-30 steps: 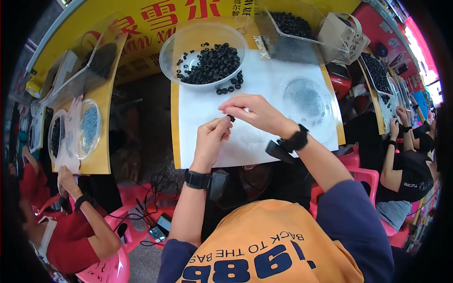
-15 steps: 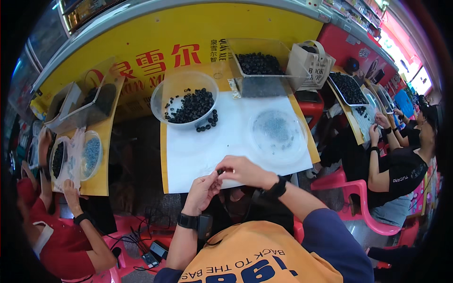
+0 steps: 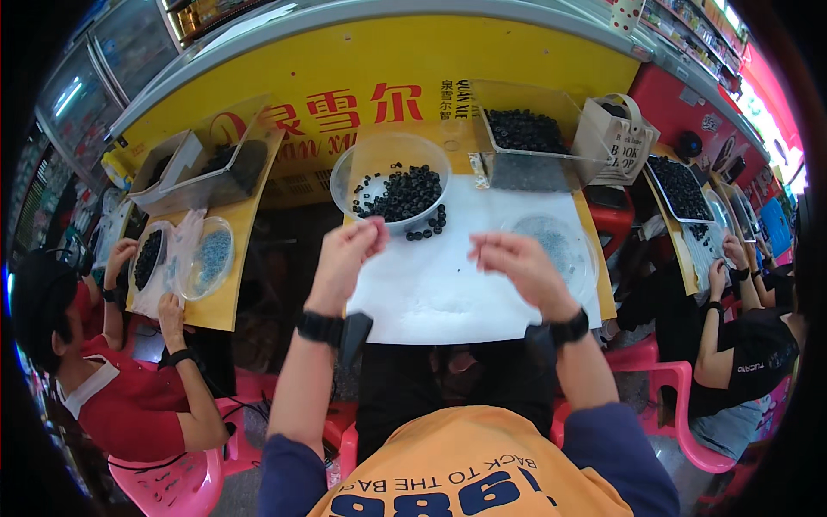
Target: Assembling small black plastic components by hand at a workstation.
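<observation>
My left hand (image 3: 351, 258) is raised at the near left rim of a clear round bowl (image 3: 343, 191) that holds small black ring-like parts (image 3: 412, 191). Its fingers are curled together, and anything between them is too small or hidden to tell. More black parts (image 3: 426, 233) lie on the white sheet (image 3: 413, 297) just outside the bowl. My right hand (image 3: 519, 263) hovers beside a shallow clear round dish (image 3: 582, 267) with tiny clear bits in it. Thumb and fingers are pinched there, and what they hold, if anything, does not show.
Behind the dish stands a clear rectangular bin (image 3: 530, 172) of black parts, beside a cream tote bag (image 3: 615, 142). A person in red (image 3: 129, 396) works at a side table on the left. Another in black (image 3: 758, 345) sits at the right by a pink chair (image 3: 663, 379).
My hands were together at the sheet's near edge with a small black part between them. Now they are apart: left by the bowl, right by the dish. The view has shifted.
</observation>
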Motion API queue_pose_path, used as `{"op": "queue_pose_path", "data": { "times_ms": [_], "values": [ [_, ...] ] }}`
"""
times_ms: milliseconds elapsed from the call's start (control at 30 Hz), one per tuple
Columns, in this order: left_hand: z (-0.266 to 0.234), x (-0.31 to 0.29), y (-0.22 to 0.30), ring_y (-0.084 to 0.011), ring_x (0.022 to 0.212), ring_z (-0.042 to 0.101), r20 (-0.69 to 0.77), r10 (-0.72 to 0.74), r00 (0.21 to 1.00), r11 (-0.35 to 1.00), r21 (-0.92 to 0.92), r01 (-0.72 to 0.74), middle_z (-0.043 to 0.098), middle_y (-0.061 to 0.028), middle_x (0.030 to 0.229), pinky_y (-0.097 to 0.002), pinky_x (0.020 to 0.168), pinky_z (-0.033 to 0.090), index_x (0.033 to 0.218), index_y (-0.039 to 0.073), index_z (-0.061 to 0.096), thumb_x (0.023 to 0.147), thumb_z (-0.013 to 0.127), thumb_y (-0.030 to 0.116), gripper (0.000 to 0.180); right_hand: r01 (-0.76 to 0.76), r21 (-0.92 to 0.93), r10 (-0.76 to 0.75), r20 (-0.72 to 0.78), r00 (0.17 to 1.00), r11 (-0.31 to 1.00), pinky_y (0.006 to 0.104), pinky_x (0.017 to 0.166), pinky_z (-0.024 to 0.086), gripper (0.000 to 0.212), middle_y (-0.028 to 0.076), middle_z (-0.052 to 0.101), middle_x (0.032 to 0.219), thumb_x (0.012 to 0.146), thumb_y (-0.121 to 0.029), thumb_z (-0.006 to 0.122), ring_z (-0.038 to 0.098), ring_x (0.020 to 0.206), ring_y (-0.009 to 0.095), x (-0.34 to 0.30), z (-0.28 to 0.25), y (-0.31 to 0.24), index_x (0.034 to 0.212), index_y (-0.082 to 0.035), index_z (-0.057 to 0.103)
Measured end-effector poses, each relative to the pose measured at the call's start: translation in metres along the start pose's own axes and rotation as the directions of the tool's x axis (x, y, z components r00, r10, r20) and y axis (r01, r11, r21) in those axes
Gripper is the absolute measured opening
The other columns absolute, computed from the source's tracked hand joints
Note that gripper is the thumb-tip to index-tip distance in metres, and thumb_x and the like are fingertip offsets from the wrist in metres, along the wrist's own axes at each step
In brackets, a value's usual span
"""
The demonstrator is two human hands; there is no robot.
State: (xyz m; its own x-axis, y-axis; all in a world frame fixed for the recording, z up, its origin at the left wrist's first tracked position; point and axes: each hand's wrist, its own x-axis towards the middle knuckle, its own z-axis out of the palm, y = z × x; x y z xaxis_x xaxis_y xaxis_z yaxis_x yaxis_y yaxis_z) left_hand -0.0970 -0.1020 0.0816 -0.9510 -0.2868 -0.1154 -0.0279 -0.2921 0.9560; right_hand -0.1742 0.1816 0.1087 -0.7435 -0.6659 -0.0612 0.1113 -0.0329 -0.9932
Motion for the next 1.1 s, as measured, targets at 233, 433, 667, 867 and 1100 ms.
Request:
{"op": "queue_pose_path", "data": {
  "times_ms": [233, 433, 667, 867, 1100],
  "values": [
    [0.005, 0.131, 0.008, -0.0146, 0.097, 0.056, -0.022, -0.26, 0.965, 0.79, 0.569, 0.226, 0.062, -0.0061, 0.108, -0.0299, 0.083, 0.046, 0.12, 0.001, 0.058, 0.094, 0.054, 0.025, 0.035, -0.175, -0.009, 0.175, -0.017, 0.984, 0.985, 0.0221, 0.074, 0.049, 0.027, 0.005, 0.068, 0.095, 0.092, -0.01, 0.059, 0.059, 0.081, 0.007, -0.087, 0.015, 0.054, 0.115, 0.005, 0.062],
    [0.031, 0.186, -0.018, -0.0285, 0.121, 0.045, -0.176, -0.336, 0.925, 0.432, 0.844, 0.317, 0.046, -0.0143, 0.138, -0.0433, 0.097, 0.04, 0.14, 0.006, 0.04, 0.096, 0.046, 0.042, 0.058, -0.21, 0.045, 0.214, -0.118, 0.97, 0.977, 0.0211, 0.074, 0.049, 0.029, 0.005, 0.068, 0.097, 0.093, -0.011, 0.059, 0.061, 0.081, 0.008, -0.116, -0.003, 0.064, 0.118, 0.002, 0.061],
    [0.064, 0.192, -0.033, -0.0265, 0.115, 0.055, -0.368, -0.257, 0.893, 0.481, 0.753, 0.449, 0.054, -0.0152, 0.13, -0.0362, 0.092, 0.046, 0.134, 0.002, 0.046, 0.093, 0.053, 0.034, 0.053, -0.216, 0.141, 0.238, -0.162, 0.958, 0.966, 0.0206, 0.08, 0.047, 0.026, 0.007, 0.068, 0.097, 0.091, -0.004, 0.06, 0.061, 0.09, 0.01, -0.116, -0.028, 0.083, 0.115, 0.002, 0.062],
    [0.072, 0.194, -0.045, -0.0234, 0.104, 0.058, -0.362, -0.348, 0.865, 0.778, 0.403, 0.482, 0.06, -0.0139, 0.121, -0.0338, 0.089, 0.046, 0.125, -0.006, 0.051, 0.091, 0.057, 0.033, 0.051, -0.181, 0.175, 0.208, -0.153, 0.966, 0.968, 0.0205, 0.08, 0.047, 0.025, 0.007, 0.068, 0.097, 0.09, -0.003, 0.06, 0.061, 0.091, 0.01, -0.111, -0.034, 0.082, 0.114, 0.003, 0.063],
    [0.045, 0.192, -0.038, -0.0144, 0.066, 0.061, -0.347, -0.307, 0.887, 0.878, 0.257, 0.404, 0.062, -0.009, 0.085, -0.021, 0.039, 0.04, 0.102, 0.007, 0.06, 0.088, 0.062, 0.036, 0.032, -0.191, 0.152, 0.218, -0.183, 0.959, 0.97, 0.0205, 0.08, 0.047, 0.025, 0.007, 0.068, 0.098, 0.09, -0.003, 0.06, 0.061, 0.09, 0.009, -0.123, -0.032, 0.078, 0.115, 0.002, 0.062]
  ]
}}
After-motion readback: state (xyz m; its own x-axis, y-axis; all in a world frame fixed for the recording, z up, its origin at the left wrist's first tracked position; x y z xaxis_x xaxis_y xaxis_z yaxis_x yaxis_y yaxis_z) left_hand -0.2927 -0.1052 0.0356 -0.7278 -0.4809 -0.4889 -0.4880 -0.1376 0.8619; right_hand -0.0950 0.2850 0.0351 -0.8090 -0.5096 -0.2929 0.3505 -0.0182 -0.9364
